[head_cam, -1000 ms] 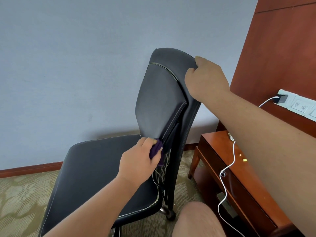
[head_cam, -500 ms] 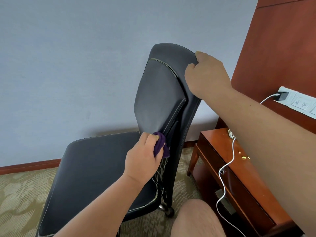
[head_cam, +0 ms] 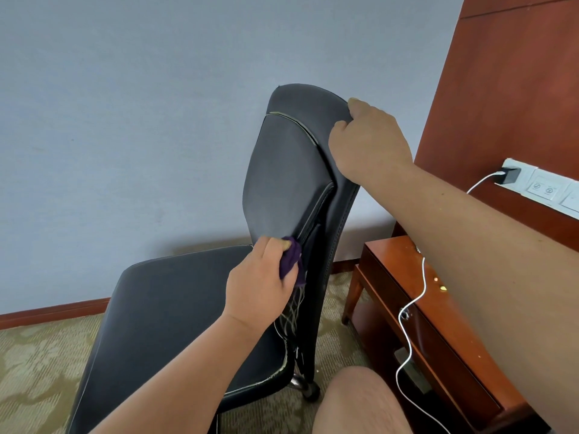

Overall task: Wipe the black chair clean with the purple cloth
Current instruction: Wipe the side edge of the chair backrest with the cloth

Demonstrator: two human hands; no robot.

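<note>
Left hand (head_cam: pixel 260 286): fingers (head_cam: pixel 275 249) clenched on the purple cloth (head_cam: pixel 289 261), which is pressed against the lower edge of the backrest, just above the rear of the seat.
Right hand (head_cam: pixel 369 142): fingers clenched over the top right edge of the backrest.
Black chair (head_cam: pixel 282 183): padded, pale piping along the seams; loose threads are seen hanging below the cloth; one caster is visible on the floor.
Bench (head_cam: pixel 394 270): reddish wood, just right of the chair, crossed by a white cable (head_cam: pixel 407 324).
Charger (head_cam: pixel 507 175): plugged into a white socket strip on a wood panel.
Wall (head_cam: pixel 125 120): grey-blue, with a wood skirting.
Carpet (head_cam: pixel 37 371): patterned, olive-beige.
</note>
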